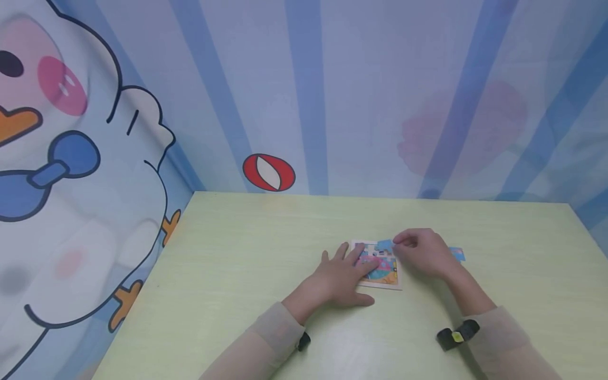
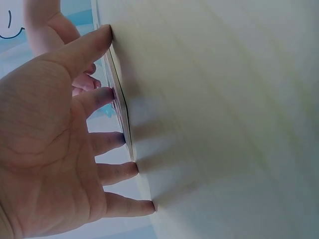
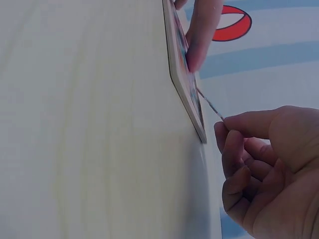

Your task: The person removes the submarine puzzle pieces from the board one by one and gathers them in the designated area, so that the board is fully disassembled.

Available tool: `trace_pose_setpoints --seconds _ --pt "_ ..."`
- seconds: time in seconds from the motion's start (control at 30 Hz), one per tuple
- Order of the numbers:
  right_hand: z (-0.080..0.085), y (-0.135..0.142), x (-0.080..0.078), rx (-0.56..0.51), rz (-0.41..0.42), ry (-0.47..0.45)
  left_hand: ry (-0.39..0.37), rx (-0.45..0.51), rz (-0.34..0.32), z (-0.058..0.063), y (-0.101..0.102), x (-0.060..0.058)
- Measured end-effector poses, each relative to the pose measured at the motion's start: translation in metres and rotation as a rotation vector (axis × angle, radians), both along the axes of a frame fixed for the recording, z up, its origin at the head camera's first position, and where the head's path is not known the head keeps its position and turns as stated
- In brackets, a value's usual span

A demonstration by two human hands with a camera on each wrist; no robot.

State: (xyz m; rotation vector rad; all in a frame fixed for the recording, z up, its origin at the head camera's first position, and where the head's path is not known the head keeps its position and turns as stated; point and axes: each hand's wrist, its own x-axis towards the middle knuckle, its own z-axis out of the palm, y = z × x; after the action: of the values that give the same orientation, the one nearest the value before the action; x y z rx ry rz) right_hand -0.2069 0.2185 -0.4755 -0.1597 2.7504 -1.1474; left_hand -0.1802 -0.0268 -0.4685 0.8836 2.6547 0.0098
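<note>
A jigsaw puzzle in a thin pale frame (image 1: 389,286) lies on the table, its picture pink, blue and orange. Spread over its left side, my left hand (image 1: 339,277) rests with straight fingers on the puzzle and thumb near the table. Between thumb and forefinger, my right hand (image 1: 424,253) pinches a blue puzzle piece (image 1: 385,246) at the puzzle's upper right. In the right wrist view that puzzle piece (image 3: 211,104) is tilted, its far edge at the puzzle and its near edge raised. The fingers of my left hand hide part of the picture.
Another blue puzzle piece (image 1: 457,254) lies on the table behind my right wrist, partly hidden. The pale table (image 1: 237,253) meets a striped blue backdrop (image 1: 304,95) at its far edge. A cartoon bird backdrop (image 1: 95,237) stands at the left.
</note>
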Motion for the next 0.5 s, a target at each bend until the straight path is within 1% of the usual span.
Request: trace_pose_setpoints --seconds 0.23,0.5 --pt "0.003 0.023 0.003 0.008 -0.038 -0.005 -0.012 -0.003 0.004 0.002 0.001 0.000" --pt "0.004 0.054 0.008 -0.043 -0.063 -0.041 -0.014 -0.001 0.005 0.002 0.001 0.001"
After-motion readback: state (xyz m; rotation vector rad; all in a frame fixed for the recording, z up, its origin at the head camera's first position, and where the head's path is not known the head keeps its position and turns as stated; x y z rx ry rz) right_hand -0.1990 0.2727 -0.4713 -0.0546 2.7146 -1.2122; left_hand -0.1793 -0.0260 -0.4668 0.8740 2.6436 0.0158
